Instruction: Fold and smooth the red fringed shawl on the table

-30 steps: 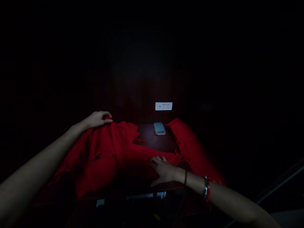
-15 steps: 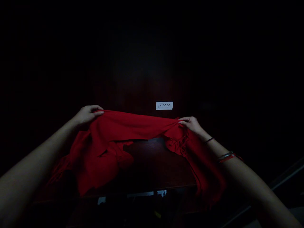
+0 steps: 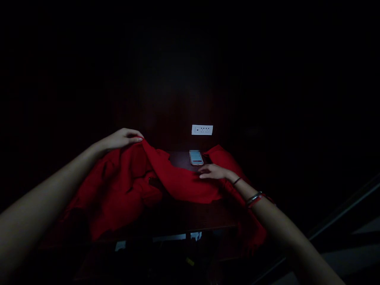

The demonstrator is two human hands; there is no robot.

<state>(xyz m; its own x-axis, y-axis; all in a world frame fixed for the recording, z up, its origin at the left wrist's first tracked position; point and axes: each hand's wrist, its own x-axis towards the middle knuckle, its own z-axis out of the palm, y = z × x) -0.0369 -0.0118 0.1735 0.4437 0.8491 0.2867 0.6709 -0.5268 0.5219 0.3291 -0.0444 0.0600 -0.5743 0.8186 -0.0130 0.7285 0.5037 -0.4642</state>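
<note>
A red cloth (image 3: 127,190) lies spread over a small dark table (image 3: 190,215) in a very dim room. My left hand (image 3: 123,138) is closed on the cloth's far left edge and holds it a little above the table. My right hand (image 3: 215,171) lies flat with fingers stretched out on the cloth's far edge near the middle, bangles and a thread on its wrist. A phone (image 3: 196,157) lies on the table just beyond my right hand.
A white socket plate (image 3: 202,130) sits on the dark wall behind the table. The cloth's right part (image 3: 225,160) hangs over the table's right side. Pale floor shows at the lower right (image 3: 356,257). Everything else is in darkness.
Half a second ago both hands held the cloth's edge stretched up, hiding the phone. The right hand has since lowered the edge onto the table and lies flat; the phone shows again.
</note>
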